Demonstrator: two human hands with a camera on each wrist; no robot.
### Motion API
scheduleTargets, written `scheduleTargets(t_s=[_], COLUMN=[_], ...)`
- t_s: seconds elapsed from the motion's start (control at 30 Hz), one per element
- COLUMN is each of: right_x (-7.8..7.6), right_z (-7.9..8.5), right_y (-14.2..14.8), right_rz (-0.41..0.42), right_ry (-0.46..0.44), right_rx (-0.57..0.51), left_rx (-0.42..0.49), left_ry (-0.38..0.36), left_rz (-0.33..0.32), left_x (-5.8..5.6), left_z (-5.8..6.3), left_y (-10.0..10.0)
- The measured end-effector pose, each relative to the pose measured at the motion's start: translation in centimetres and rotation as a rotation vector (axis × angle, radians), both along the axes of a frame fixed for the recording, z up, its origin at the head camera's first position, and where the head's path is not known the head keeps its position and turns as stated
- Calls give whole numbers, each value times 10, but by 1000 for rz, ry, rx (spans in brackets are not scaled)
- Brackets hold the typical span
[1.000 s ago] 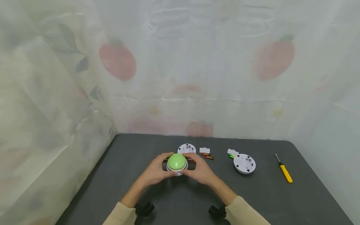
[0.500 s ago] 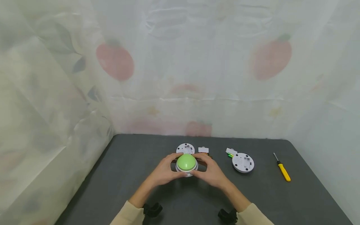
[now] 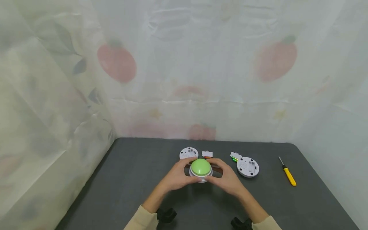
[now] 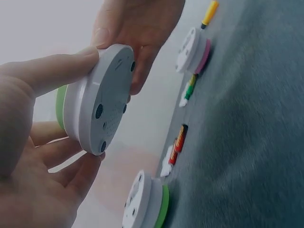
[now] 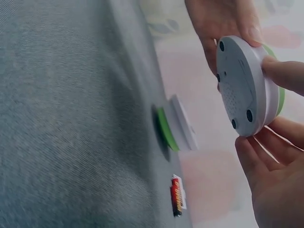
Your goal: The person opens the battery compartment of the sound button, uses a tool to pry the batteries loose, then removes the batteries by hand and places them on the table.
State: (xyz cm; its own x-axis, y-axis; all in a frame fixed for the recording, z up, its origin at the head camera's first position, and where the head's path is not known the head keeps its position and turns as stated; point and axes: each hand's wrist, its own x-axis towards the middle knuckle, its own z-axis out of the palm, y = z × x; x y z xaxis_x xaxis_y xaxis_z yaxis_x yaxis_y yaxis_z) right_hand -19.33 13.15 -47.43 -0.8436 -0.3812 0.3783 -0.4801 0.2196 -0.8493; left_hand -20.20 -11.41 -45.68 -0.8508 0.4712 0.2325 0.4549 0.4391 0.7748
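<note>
A round white buzzer button with a green dome is held above the dark table, dome upward, between both hands. My left hand grips its left side, thumb at the near rim and fingers around the far side. Opposite it, my right hand grips the right side the same way. From the left wrist view, the underside of the button shows dark round feet, speaker holes and a flat, closed-looking surface. The right wrist view shows fingers of both hands on the rim of this button.
Behind the hands lies an upturned button with its battery compartment exposed, beside a white cover and red-black batteries. To the right are another upturned button, pink-topped, a cover, green batteries and a yellow-handled screwdriver.
Both hands have carried the buzzer button to the right in the head view, keeping their grip. It now covers part of the red batteries. The view itself has shifted slightly.
</note>
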Motion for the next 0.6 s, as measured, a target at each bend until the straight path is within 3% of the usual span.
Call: scheduleTargets(t_s=[0.3,0.47,0.6], right_x=[2,3,3], right_z=[10,17,24], right_y=[13,22,27], right_rz=[8,42,78], right_ry=[-41,-111,-158], right_rx=[0,11,21], left_rx=[68,60,41], left_ry=[-47,-54,-60], left_rz=[-72,-155,-181], left_x=[-2,0,2], left_z=[7,8,9], left_y=[5,5,4])
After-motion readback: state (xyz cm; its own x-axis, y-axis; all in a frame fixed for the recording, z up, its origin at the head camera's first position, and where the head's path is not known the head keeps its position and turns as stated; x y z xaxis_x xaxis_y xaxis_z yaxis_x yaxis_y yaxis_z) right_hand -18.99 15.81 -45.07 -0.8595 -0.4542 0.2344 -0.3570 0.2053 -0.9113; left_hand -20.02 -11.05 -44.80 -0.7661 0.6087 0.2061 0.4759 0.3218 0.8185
